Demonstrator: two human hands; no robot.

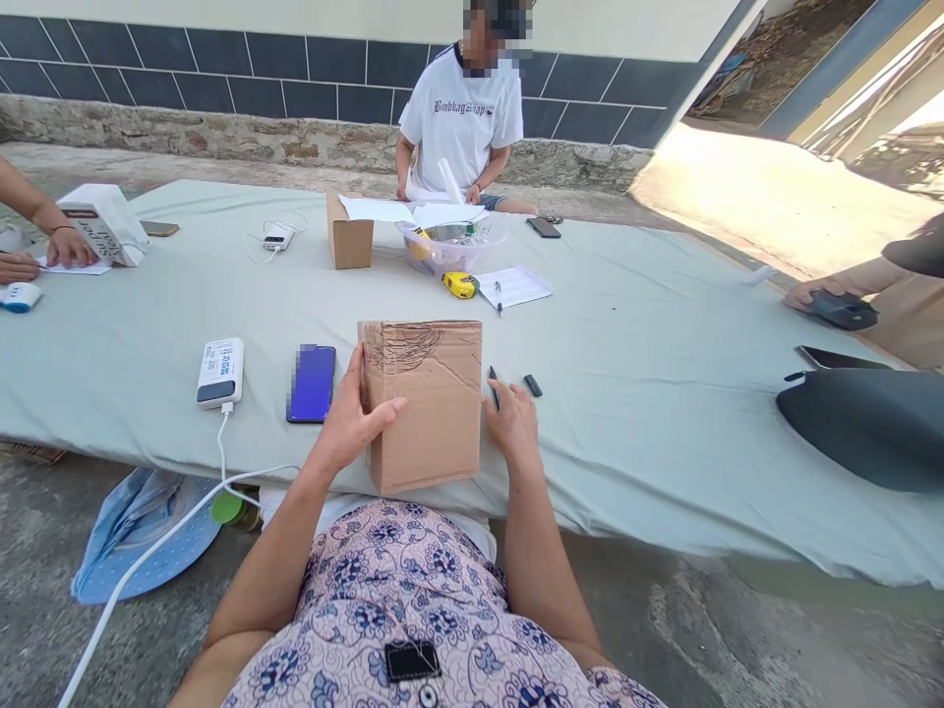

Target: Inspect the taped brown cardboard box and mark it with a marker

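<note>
A brown cardboard box (428,413) stands at the table's near edge, right in front of me. Dark scribbled lines run across the upper part of its near face. My left hand (350,413) grips its left side, the thumb lying over the near face and the fingers along the side. Just right of the box, my right hand (514,418) has its fingers closed around a dark marker (494,382) that points up and away. A small black cap (532,384) lies on the cloth beyond that hand. Left of the box lies a phone (311,383) with a blue screen.
A white power bank (220,372) with a cable lies at left. Farther back are a small carton (350,241), a plastic basket (442,258), a yellow tape measure (460,285) and paper (520,286). A black visor (855,428) lies right. Other people sit around the table.
</note>
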